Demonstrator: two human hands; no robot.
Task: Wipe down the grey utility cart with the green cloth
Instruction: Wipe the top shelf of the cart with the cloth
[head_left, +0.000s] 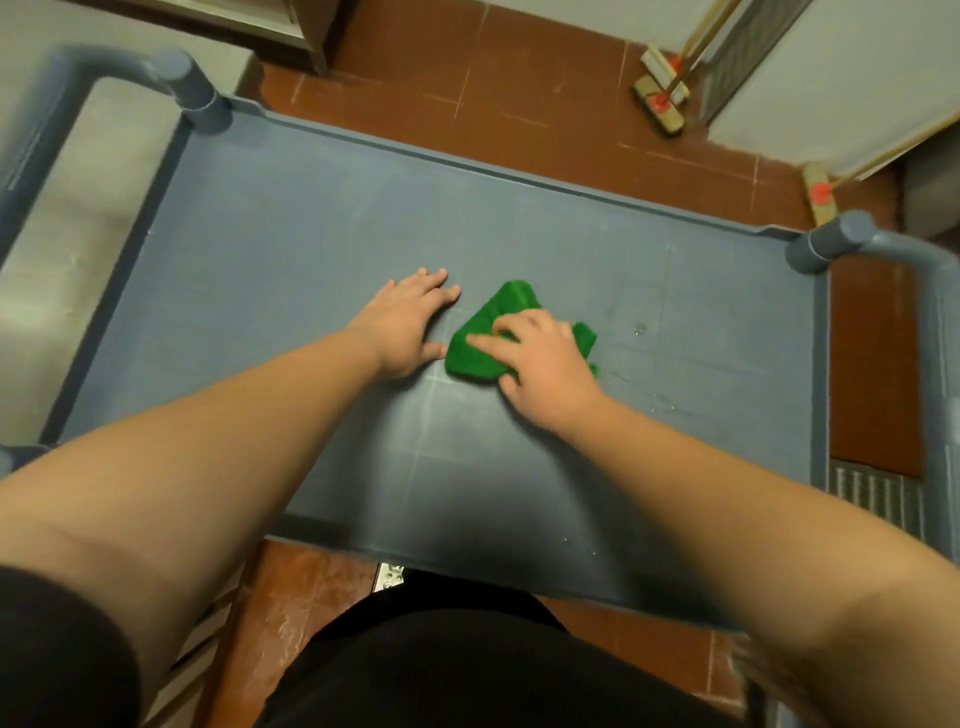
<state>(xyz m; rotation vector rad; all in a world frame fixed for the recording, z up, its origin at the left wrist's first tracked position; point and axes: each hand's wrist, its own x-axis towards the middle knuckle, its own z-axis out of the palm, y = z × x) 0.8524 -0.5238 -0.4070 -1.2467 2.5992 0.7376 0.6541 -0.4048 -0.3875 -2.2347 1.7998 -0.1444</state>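
The grey utility cart (270, 244) fills the middle of the view, its flat top shelf below me. A folded green cloth (485, 338) lies near the centre of the shelf. My right hand (545, 364) lies on top of the cloth with fingers spread, pressing it against the shelf. Just left of the cloth, my left hand (410, 322) rests flat on the shelf with straight fingers, its thumb nearly touching the cloth's edge.
Round grey handle posts stand at the far left corner (192, 88) and the right corner (831, 239) of the cart. Brooms (662, 98) lean against the white wall at the back right. Brown tiled floor (493, 78) surrounds the cart. A floor grate (878, 499) lies right.
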